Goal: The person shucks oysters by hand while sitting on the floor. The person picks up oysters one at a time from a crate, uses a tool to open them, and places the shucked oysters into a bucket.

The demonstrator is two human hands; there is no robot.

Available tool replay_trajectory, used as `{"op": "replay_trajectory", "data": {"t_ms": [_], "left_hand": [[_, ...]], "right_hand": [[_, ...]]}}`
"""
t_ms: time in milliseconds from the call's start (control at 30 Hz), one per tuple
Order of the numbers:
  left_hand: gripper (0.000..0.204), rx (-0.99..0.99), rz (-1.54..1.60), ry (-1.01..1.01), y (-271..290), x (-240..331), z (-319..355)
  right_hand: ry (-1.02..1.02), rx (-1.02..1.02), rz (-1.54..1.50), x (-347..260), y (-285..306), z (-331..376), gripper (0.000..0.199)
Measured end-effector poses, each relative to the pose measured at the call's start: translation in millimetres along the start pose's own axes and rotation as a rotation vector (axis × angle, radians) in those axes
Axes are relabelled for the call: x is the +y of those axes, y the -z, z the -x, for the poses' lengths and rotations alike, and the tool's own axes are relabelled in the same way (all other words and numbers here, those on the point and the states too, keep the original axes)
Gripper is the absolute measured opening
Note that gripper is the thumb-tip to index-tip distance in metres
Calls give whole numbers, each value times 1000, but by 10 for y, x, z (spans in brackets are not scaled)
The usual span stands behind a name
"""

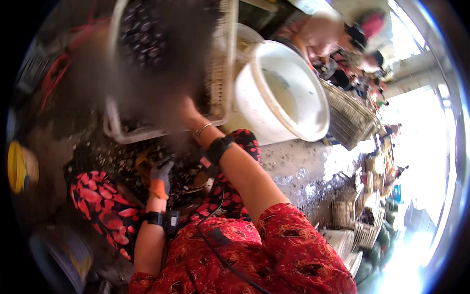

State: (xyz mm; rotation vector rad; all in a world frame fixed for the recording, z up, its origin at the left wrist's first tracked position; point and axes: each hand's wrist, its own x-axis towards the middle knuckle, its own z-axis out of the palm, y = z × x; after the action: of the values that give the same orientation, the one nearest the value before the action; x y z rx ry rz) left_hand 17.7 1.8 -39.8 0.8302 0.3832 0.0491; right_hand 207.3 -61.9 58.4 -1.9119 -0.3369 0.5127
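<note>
My left hand (161, 173), in a grey glove with an orange cuff, is low between my knees with its fingers curled. What lies in them is too dark to make out. A brownish-yellow thing (144, 163) is right beside it. My right hand (188, 113) reaches forward to the near end of a white plastic crate (226, 73); a dark smear hides its fingers. Dark, glossy, rounded pieces that look like shellfish (143, 35) fill the visible far part of the crate. Small dark and pale bits (115, 159) cover the ground below it.
A large white tub (252, 95) with cloudy liquid stands right of the crate, with a grey mesh basket (350, 117) beyond it. A yellow bucket (17, 166) is at far left. Several people sit at the back right. Pale baskets (343, 213) stand on the wet floor (308, 181).
</note>
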Motion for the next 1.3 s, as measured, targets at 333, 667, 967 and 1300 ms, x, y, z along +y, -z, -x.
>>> {"op": "replay_trajectory", "data": {"t_ms": [333,667,967,1300], "left_hand": [[29,-96,355,173,-161,402,214],[29,-360,-171,-14,-316,238,273],[26,-254,-24,192,31,56,160],[28,-122,103,411,-472,368,429]], "right_hand": [[225,133,-43,-331,152,1432,34],[259,160,384,302,-104,1824,42],[35,14,617,332,31,1948,40],[20,-35,241,239,39,1929,46]]}}
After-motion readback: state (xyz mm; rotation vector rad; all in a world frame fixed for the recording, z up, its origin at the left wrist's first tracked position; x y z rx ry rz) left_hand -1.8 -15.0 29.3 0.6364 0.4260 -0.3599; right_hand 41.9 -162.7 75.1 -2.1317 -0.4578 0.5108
